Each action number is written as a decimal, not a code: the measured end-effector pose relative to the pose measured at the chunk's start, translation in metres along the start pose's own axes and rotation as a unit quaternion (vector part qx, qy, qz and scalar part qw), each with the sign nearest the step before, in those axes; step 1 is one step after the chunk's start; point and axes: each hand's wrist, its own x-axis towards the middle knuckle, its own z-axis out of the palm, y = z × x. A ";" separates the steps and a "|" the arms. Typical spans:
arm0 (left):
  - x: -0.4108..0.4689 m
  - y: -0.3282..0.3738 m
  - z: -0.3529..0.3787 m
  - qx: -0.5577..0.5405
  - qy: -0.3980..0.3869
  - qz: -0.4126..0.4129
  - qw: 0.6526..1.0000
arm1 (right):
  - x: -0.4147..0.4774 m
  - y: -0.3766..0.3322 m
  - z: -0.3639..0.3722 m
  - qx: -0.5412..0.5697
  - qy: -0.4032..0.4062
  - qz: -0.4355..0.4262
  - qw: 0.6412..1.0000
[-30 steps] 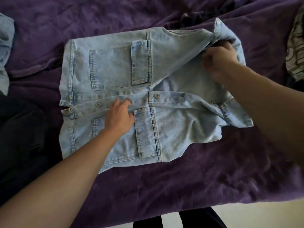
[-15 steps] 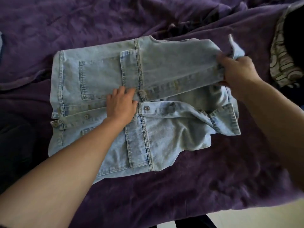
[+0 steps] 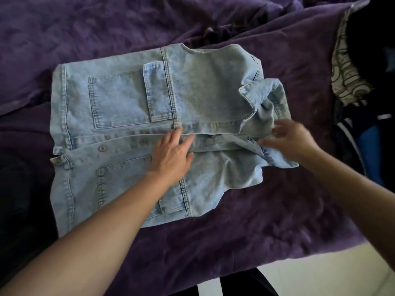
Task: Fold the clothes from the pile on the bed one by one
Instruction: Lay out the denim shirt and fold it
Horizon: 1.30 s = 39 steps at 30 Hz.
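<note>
Left hand (image 3: 171, 155) lies flat, fingers straight and together, palm down on the button strip across the middle of the denim jacket (image 3: 132, 99), same spot as half a second ago, still pinning it. Right hand (image 3: 292, 144) is at the jacket's collar end, fingers spread and loose, motion-blurred; fingertips touch the denim there, nothing plainly pinched. Earlier this hand gripped the edge of the far front panel and held it lifted; now it has let go and dropped closer to the button strip. The two hands are apart, both on the jacket's centre line. That far panel now lies flat and shut, its edge meeting the near panel's edge along the strip, where before a gap showed the jacket's inside. Collar (image 3: 256, 90) sits crumpled and half turned up just beyond the right hand. Chest pocket (image 3: 119, 101) on the far panel faces up, metal button (image 3: 102, 148) shows on the strip toward the hem end. Jacket lies front-up, spread on the purple blanket (image 3: 235, 231), which surrounds it on all sides. Heap of clothes (image 3: 346, 82), patterned cloth with dark pieces, sits past the jacket's collar end, not touching it. Dark garment (image 3: 17, 189) lies past the hem end.
</note>
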 end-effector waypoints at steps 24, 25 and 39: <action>-0.020 0.020 0.023 0.049 -0.098 -0.028 0.994 | -0.069 0.078 0.099 -0.166 0.111 -0.074 0.977; -0.020 0.021 0.022 0.055 -0.100 -0.027 0.993 | -0.067 0.073 0.097 -0.129 0.146 -0.085 0.977; -0.040 0.014 0.020 0.081 -0.158 -0.063 0.982 | -0.122 0.124 0.069 -0.211 0.066 -0.049 0.974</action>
